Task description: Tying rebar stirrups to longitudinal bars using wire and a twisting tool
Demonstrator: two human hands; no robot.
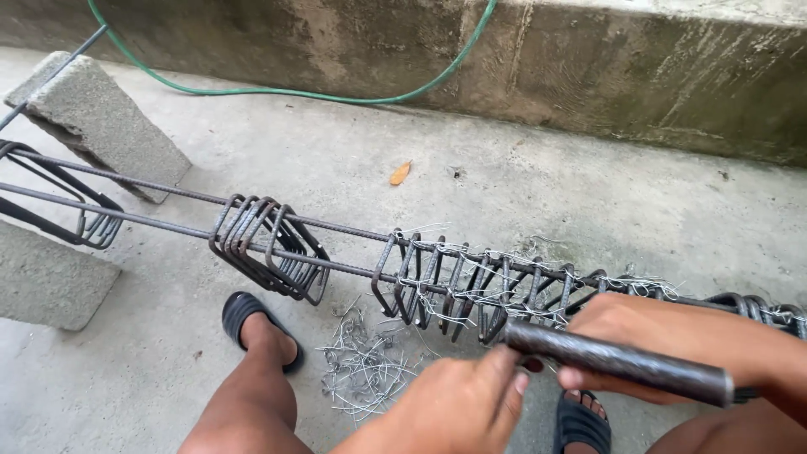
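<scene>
A rebar cage [471, 282] of long steel bars and rectangular stirrups lies across the view, its right part bound with thin tie wire. My right hand [664, 336] is shut on a dark round metal tool handle [622, 361] held close to the tied stirrups. My left hand [471, 399] is below it, its fingertips pinched at the handle's left end, where thin wire may be held; I cannot tell for sure. A loose bunch of stirrups [269, 248] hangs untied further left on the bars.
Concrete blocks [101, 122] [50, 282] prop the bars at the left. A pile of cut tie wire [361, 366] lies on the concrete floor between my sandalled feet [256, 324]. A green hose [286, 88] runs along the stained low wall. A dry leaf [401, 173] lies beyond.
</scene>
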